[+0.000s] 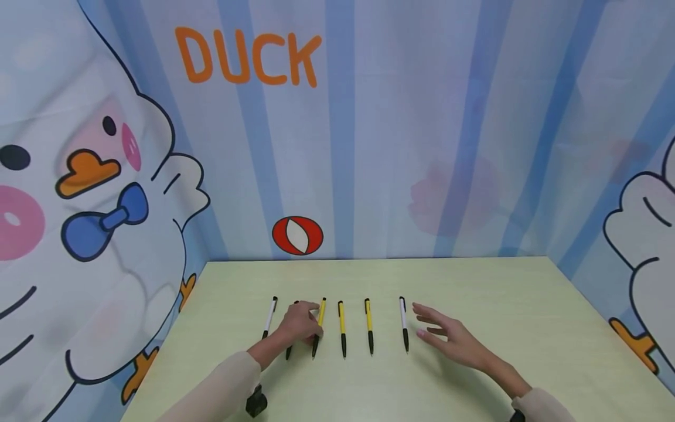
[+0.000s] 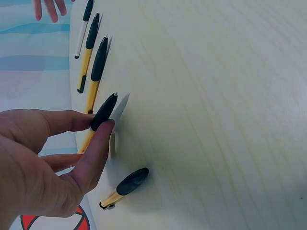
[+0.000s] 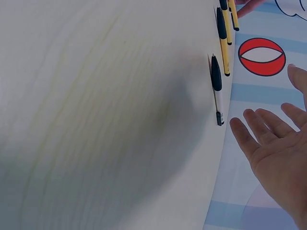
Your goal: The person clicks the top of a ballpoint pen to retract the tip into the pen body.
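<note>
My left hand [image 1: 299,323] pinches a yellow pen with a black grip [image 2: 103,112] between thumb and finger, near its tip end. A shadow lies beside that pen on the table. Left of it, another yellow pen [image 2: 128,184] is partly hidden by the hand in the head view. To the right lie two more yellow pens [image 1: 341,328] [image 1: 368,325], roughly parallel. White pens with black grips lie at both ends of the row, one at the left [image 1: 270,316] and one at the right [image 1: 404,323]. Just right of the latter, my right hand [image 1: 453,341] hovers with fingers spread, holding nothing.
The pale wooden table [image 1: 474,287] reaches back to a blue-striped cloth backdrop [image 1: 390,146] with duck drawings and a red oval print [image 1: 313,236]. A small black object [image 1: 256,402] is at the left wrist.
</note>
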Tool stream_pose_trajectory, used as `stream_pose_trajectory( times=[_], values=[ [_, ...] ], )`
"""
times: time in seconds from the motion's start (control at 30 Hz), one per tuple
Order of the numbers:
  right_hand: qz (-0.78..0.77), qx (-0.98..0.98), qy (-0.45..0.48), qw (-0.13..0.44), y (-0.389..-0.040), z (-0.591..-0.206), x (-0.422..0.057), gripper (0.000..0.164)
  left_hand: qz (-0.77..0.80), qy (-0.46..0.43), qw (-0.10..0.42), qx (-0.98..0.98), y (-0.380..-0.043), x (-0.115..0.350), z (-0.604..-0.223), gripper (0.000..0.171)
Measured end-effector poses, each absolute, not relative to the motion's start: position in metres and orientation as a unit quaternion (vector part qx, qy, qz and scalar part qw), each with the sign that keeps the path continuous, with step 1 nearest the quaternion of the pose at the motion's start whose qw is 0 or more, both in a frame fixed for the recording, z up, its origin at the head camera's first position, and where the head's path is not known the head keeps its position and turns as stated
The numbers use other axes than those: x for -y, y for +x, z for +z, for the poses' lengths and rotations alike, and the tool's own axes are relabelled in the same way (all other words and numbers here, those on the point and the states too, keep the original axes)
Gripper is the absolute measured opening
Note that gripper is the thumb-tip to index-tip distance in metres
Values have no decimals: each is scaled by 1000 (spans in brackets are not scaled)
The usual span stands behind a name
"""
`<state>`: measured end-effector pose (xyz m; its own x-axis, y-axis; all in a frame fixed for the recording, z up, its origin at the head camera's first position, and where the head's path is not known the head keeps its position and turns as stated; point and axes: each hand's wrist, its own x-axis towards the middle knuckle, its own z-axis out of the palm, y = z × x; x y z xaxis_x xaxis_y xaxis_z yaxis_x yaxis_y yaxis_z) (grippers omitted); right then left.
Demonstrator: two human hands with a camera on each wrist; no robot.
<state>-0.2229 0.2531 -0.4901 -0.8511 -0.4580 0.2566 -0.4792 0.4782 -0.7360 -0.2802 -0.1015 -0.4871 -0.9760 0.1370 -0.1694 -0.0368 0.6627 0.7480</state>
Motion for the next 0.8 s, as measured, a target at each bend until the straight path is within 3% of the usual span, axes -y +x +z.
stream_pose_trajectory(
  times=[0.33,0.8],
  values=[
    [437,859,268,-10,-220,-491,-255,59,494,14,139,-858,-269,106,-476,66],
    [428,855,291,28,-224,-485,-253,58,555,54,165,-814,-250,94,-451,66]
  ],
)
